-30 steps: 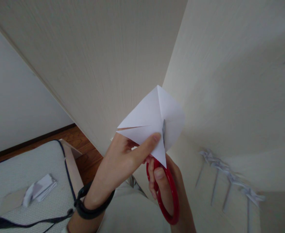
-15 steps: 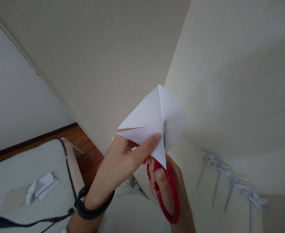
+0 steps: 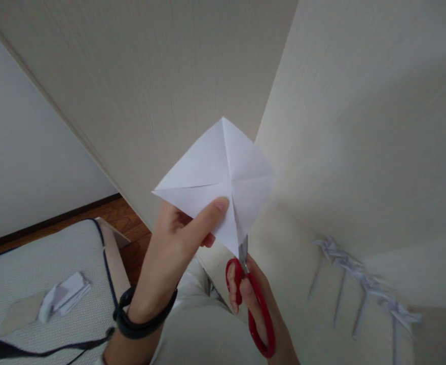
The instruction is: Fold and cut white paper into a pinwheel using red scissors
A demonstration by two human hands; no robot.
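Note:
A white square sheet of paper (image 3: 196,157), creased along its diagonals, is pinched by my left hand (image 3: 185,238), thumb on top and fingers beneath. Slits run inward from its left corner and its near corner. My right hand (image 3: 263,299) grips red-handled scissors (image 3: 261,324), with fingers through the loops. Their metal blades point away from me and lie at the paper's near corner; how far apart the blades are is hard to see.
Several paper pinwheels on sticks (image 3: 363,281) lie on the pale surface at right. Folded white papers (image 3: 71,294) rest beside a beige piece (image 3: 23,312) on a light mattress (image 3: 56,248) at left. A black strap (image 3: 56,350) trails from my left wrist.
The scissors have slid back toward me out of the near slit to the corner. My left hand and the paper have moved left, and the left slit has narrowed.

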